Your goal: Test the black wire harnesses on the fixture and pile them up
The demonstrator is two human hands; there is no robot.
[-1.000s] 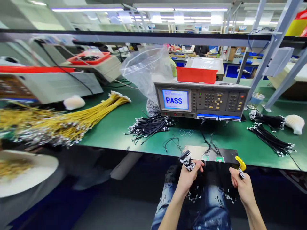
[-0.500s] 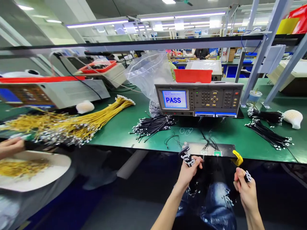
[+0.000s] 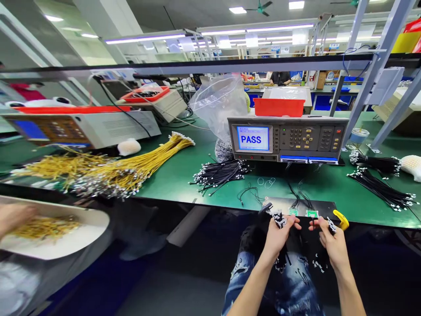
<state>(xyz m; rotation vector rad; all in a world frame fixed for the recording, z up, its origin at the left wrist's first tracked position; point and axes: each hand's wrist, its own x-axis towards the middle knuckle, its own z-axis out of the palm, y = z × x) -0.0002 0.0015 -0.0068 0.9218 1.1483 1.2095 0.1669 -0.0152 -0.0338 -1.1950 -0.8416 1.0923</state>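
Observation:
My left hand (image 3: 275, 237) is closed around a bundle of black cables (image 3: 279, 219) whose white connectors stick out above the fist. Its thumb and fingertips reach the front of the left small green circuit board (image 3: 294, 212). My right hand (image 3: 333, 243) is closed on a smaller bunch of black cables (image 3: 331, 225); its fingertips pinch at a black lead just below the right green circuit board (image 3: 312, 213). Black wires run from both boards back to the tester (image 3: 289, 137), whose screen (image 3: 252, 139) reads PASS. Cable ends hang below both hands over my lap.
Loose black cables (image 3: 223, 173) lie left of the tester, others (image 3: 383, 188) to the right. A yellow-handled tool (image 3: 341, 219) sits at the table edge. Yellow cables (image 3: 144, 164) fill the left side, where a co-worker's hand (image 3: 18, 217) is over a white tray (image 3: 82, 239).
My right hand has moved up and left to the right board. My left hand has stayed by the left board, now less covered. The view has shifted; the co-worker's hand is lower.

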